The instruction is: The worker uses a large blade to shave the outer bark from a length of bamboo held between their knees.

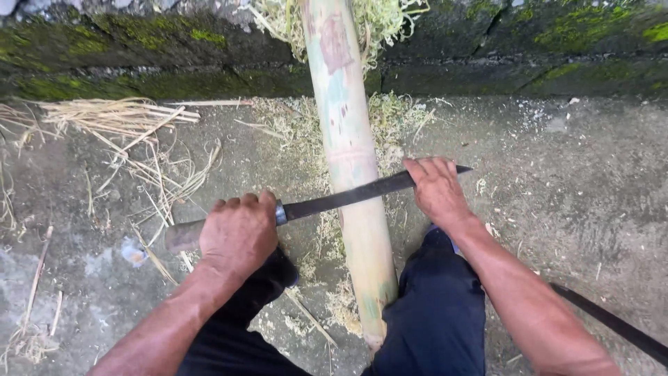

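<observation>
Long knife (348, 197) laid crosswise on the bamboo pole (351, 174), pole running straight away between the knees toward the mossy wall (139, 56), left hand (238, 233) fisted round the handle, right hand (437, 191) pressed flat-fingered on the blade's far end.

Dull dark metal blade (362, 193) on smooth pale bamboo pole (351, 160).
</observation>
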